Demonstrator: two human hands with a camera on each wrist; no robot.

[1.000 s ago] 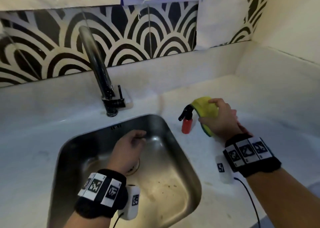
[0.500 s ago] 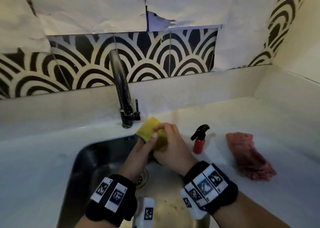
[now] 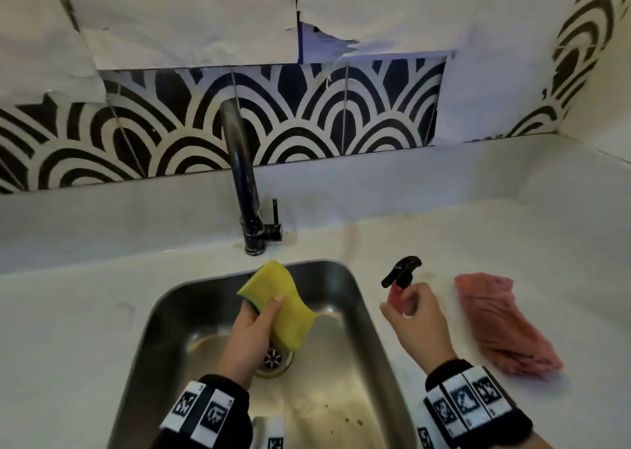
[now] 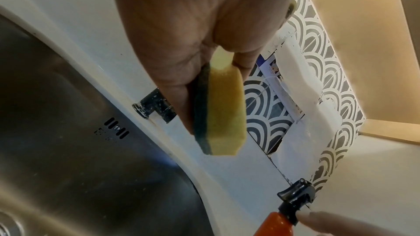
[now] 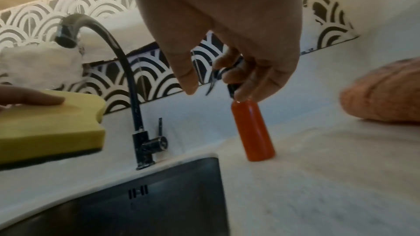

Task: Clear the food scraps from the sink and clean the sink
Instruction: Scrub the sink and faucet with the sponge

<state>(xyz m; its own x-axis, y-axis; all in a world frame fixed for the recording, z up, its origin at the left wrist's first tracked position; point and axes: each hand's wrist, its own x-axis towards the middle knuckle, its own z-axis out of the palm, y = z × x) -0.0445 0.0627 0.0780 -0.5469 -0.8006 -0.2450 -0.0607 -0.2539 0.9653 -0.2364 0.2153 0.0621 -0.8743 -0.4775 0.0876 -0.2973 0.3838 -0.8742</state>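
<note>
so we're past the scrap-picking and into the actual cleaning bit, I'd say; the left hand has its thumb and fingers clamped on the yellow sponge with the dark scrubby side facing the palm, holding it up over the sink just above the drain; the right hand is over on the counter with its fingers curled round the neck of the little red spray bottle, right under the black trigger head; the bottle's base looks like it's on the counter or barely off it, can't tell which

next move, my guess: lift the bottle, aim the nozzle at the sponge or into the basin, squeeze the trigger, then scrub; needs a firmer grip with a finger on the trigger, since right now it's more of a neck pinch

sink isn't done either; a scatter of small brown specks sits on the near floor of the basin, too small to count properly

headcount: one sponge, one spray bottle, one sink, one drain, one black tap behind the basin, one pink cloth lying on the counter to the right, well apart from the sink, and two hands
</note>
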